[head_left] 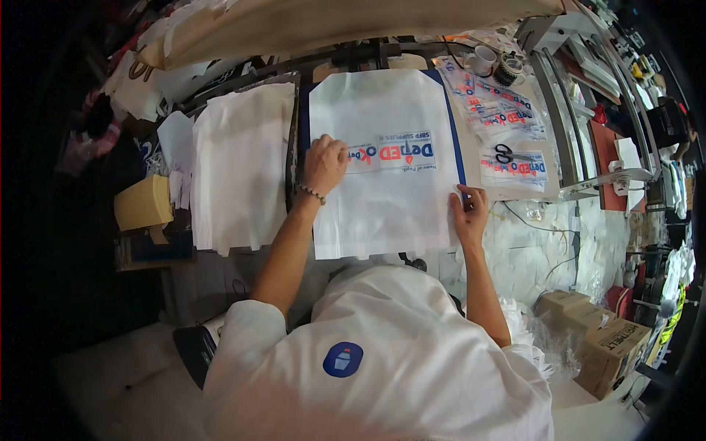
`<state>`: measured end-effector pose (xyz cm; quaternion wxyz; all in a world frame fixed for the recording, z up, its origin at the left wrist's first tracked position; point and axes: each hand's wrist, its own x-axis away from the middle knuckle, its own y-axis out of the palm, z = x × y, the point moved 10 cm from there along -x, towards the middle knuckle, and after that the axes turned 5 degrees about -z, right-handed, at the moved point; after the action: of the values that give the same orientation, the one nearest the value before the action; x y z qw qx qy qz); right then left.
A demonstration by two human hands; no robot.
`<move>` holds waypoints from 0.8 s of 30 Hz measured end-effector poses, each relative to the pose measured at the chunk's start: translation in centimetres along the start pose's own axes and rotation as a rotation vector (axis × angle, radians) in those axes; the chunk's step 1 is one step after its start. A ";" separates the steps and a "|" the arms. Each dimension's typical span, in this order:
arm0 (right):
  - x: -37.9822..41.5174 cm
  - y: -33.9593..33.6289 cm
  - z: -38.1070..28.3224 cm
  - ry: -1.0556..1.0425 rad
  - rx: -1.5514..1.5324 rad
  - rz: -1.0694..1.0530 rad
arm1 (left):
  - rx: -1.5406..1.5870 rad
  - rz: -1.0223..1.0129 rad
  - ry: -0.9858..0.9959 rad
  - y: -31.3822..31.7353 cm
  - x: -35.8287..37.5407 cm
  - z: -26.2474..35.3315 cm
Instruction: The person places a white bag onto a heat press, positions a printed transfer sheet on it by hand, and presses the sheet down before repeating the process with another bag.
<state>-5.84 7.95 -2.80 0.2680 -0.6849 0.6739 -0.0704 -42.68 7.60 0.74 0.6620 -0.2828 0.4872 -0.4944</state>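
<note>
A white bag-like sheet (382, 220) lies flat on a dark blue board (454, 136). Across its middle is a clear printed transfer film (406, 151) with red and blue lettering, upside down to me. My left hand (326, 165), a beaded bracelet on its wrist, has its fingers curled together at the film's left end and covers that end. At the sheet's lower right edge, my right hand (470, 213) pinches the border between thumb and fingers.
Left of the board lies a stack of white sheets (243, 162). Printed films (507, 114), scissors (504, 153) and a white mug (482, 60) are on the right. A wide padded beam (353, 29) spans the back. Cardboard boxes (607, 345) stand low at right.
</note>
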 end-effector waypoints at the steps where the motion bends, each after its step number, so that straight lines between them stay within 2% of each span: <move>1: -0.2 0.1 -0.1 0.005 -0.004 -0.008 | -0.085 -0.017 -0.048 -0.1 -0.4 -1.0; 3: -0.1 0.2 -0.2 -0.007 0.026 -0.009 | -0.093 0.026 -0.089 -0.4 -0.5 -3.6; 5: -0.1 0.3 -0.8 -0.017 0.056 -0.009 | 0.076 0.010 -0.200 -0.4 -0.4 -5.4; 7: 0.2 0.4 -4.4 -0.299 0.260 0.047 | 0.098 -0.005 -0.179 0.0 -0.3 -5.1; 8: 0.1 0.8 -4.8 -0.299 0.261 0.047 | 0.120 -0.021 -0.156 0.2 -0.2 -4.8; 12: 0.1 4.1 -6.5 -0.301 0.252 -0.112 | 0.030 -0.044 -0.125 0.6 -0.2 -3.9; 15: 0.0 7.1 -7.5 -0.327 0.218 -0.217 | 0.079 -0.067 -0.191 1.5 -0.2 -5.1; 17: 0.1 9.1 -10.6 -0.528 0.254 -0.250 | 0.044 -0.097 -0.211 1.7 -0.4 -5.2; 18: -0.3 10.2 -11.6 -0.556 0.243 -0.286 | 0.044 -0.096 -0.212 1.7 -0.5 -5.2; 20: -1.8 12.9 -12.4 -0.589 0.201 -0.319 | 0.036 -0.010 -0.149 0.9 -0.8 -4.5; 22: -3.3 15.4 -13.4 -0.621 0.160 -0.350 | 0.100 0.008 -0.166 0.7 -0.9 -4.7; 24: -5.4 17.4 -13.3 -0.510 0.137 -0.375 | 0.163 0.031 -0.186 0.2 -0.9 -4.6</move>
<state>-27.73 10.47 1.84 0.4558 -0.7731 0.4410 0.0102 -46.87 9.01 -0.81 0.7328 -0.2652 0.3858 -0.4938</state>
